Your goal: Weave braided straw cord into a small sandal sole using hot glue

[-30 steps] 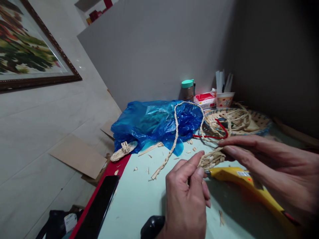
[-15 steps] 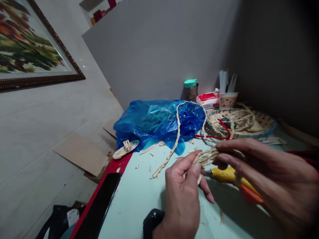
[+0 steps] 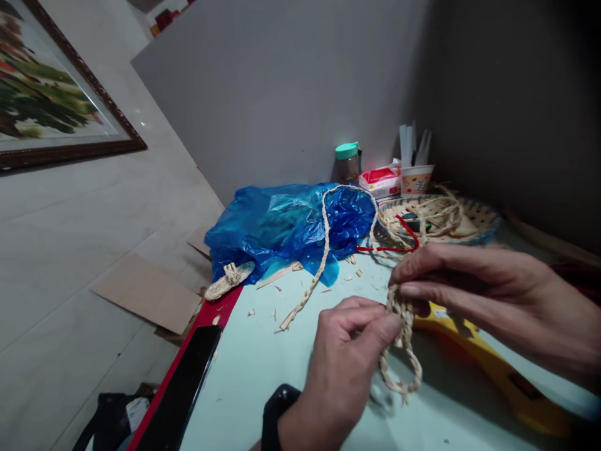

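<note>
Braided straw cord [image 3: 407, 326] is gathered into a small bundle, held up right of centre in the lower half of the frame, with a loop hanging below the fingers. The left hand [image 3: 345, 360] pinches the bundle's near side between thumb and forefinger, probably to steady it, while the right hand [image 3: 488, 291] grips the top end with its fingertips, apparently to hold the strands close together. Keeping the bundle raised seems to let the loop drop freely above the table [image 3: 244, 369]. A yellow tool [image 3: 495, 364] lies beneath the right hand at lower right, perhaps left there to be within easy reach. Near the centre, a longer braid [image 3: 326, 238] is draped over a blue bag [image 3: 277, 216], its loose end on the tabletop; the basket [image 3: 486, 227] on the right gathers more cord, likely to keep it out of the way.

Compared with half a second ago, the bundle no longer stretches sideways between the hands: it now stands more upright, and the loop has come into sight below. The tool's metal tip, visible then, is now hidden, while the longer braid stays draped as it was.
</note>
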Available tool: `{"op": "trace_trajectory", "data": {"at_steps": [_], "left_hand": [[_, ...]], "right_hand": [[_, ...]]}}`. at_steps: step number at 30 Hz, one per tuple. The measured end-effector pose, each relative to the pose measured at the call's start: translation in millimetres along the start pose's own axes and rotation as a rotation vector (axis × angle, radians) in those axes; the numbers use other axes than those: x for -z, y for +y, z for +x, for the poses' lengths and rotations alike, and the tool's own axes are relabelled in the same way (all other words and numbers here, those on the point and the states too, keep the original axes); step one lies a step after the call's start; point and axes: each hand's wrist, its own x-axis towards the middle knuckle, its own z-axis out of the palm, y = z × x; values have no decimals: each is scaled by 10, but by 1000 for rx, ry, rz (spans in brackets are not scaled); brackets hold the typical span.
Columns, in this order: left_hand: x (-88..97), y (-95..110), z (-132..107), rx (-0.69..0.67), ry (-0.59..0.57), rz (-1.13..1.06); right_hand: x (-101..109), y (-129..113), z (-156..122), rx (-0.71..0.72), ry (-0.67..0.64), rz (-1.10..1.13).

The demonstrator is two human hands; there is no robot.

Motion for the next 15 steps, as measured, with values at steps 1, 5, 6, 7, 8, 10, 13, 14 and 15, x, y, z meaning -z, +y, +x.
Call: {"op": "trace_trajectory", "data": {"at_steps": [1,5,6,7,8,10,13,14,15], "left_hand": [[13,2,7,0,2,18],[44,-8,27,24,-43,-43],[47,-14,28,45,-69,-88],[49,-20,29,84,-101,-135],[51,-26,30,132,-133,-176],[57,-34,28,212,-178,-211],[63,-39,24,232,-188,-189],[62,-41,23,221,-178,-184],[61,-44,23,213,-163,-180]], "right_hand": [[-3,-7,-2,-18,-48,17],[10,-15,3,-58,-136,30],[13,-11,6,-67,-150,27],[12,-7,7,-73,-176,22],[8,-2,7,-73,-202,15],[-16,3,-2,-63,-230,4],[-80,-17,-28,-54,-203,5],[-104,-31,-37,-61,-164,8],[-127,-44,-44,-68,-124,6]]}}
